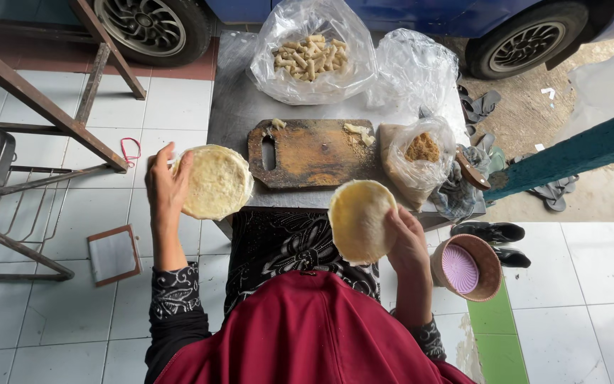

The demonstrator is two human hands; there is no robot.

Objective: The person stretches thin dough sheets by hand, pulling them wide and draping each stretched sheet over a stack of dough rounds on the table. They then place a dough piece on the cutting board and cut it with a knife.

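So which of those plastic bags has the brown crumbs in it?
The small bag right of the board. The big bag behind holds pale rolled sticks; the one beside it looks empty.

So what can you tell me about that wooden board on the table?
The wooden cutting board is a dark brown, worn rectangle with rounded corners and a slot handle at its left end. It lies flat on the grey table, between the two hands. Pale crumbs and dough bits sit along its top edge. A bag of brown crumbs rests against its right end.
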